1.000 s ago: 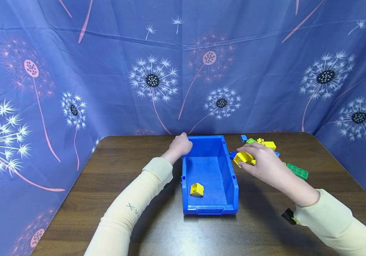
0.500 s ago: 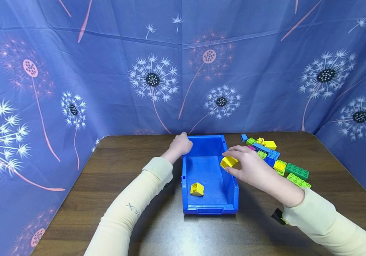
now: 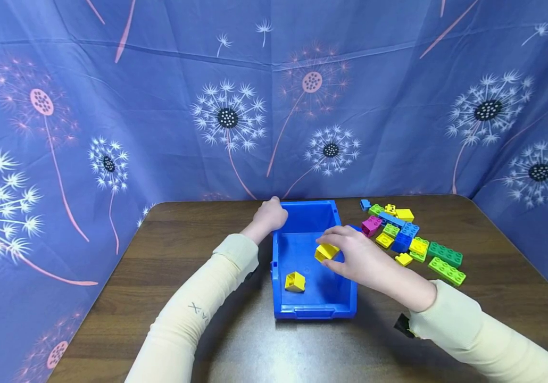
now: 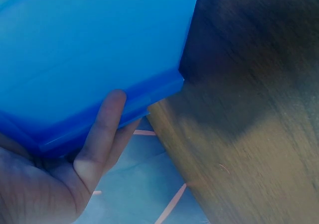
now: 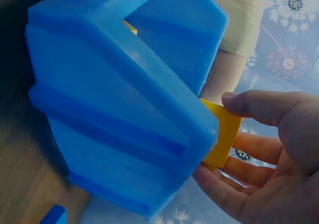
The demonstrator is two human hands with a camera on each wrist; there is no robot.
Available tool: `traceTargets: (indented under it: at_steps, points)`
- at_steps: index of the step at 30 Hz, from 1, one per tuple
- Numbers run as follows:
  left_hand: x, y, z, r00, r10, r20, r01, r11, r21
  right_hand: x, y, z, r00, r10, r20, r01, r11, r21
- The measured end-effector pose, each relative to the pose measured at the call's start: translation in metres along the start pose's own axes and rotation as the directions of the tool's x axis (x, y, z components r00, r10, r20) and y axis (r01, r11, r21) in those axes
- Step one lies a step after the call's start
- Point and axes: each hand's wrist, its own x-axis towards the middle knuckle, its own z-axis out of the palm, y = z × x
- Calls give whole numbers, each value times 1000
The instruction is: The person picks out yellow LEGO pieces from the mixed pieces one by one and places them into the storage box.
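An open blue plastic bin (image 3: 316,313) stands in the middle of the table. My left hand (image 3: 270,215) grips its far left corner; in the left wrist view the fingers (image 4: 104,127) lie over the rim. Between thumb and fingers my right hand (image 3: 357,255) pinches a yellow toy brick (image 3: 325,252), held over the right part of the bin. The right wrist view shows that brick (image 5: 222,134) partly hidden behind the bin wall (image 5: 109,94). Another yellow brick (image 3: 295,283) with a slanted side lies on the bin floor, near the front left.
Right of the bin lies a group of loose toy bricks: a magenta one (image 3: 371,226), a dark blue one (image 3: 401,243), a dark green one (image 3: 445,255), a lime one (image 3: 447,271) and several others. A patterned blue cloth (image 3: 274,106) hangs behind the wooden table (image 3: 197,223).
My right hand has carried the yellow brick leftward from above the loose bricks to over the bin, uncovering the bricks behind. My left hand stays on the bin's corner.
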Motion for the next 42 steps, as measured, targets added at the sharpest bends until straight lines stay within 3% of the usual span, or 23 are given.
traceTargets:
  at_steps: [13,23,42]
  points:
    - [-3,0,1,1000,-4,-8,3,1000,-21,1,-7,14,996,-67,57,66,998,18]
    - [-3,1,1,1000,-16,-3,16,1000,-8,4,-14,25,985,-79,155,77,997,18]
    - [-1,2,0,1000,-5,-5,6,1000,19,7,-23,42,967,-30,253,39,999,-29]
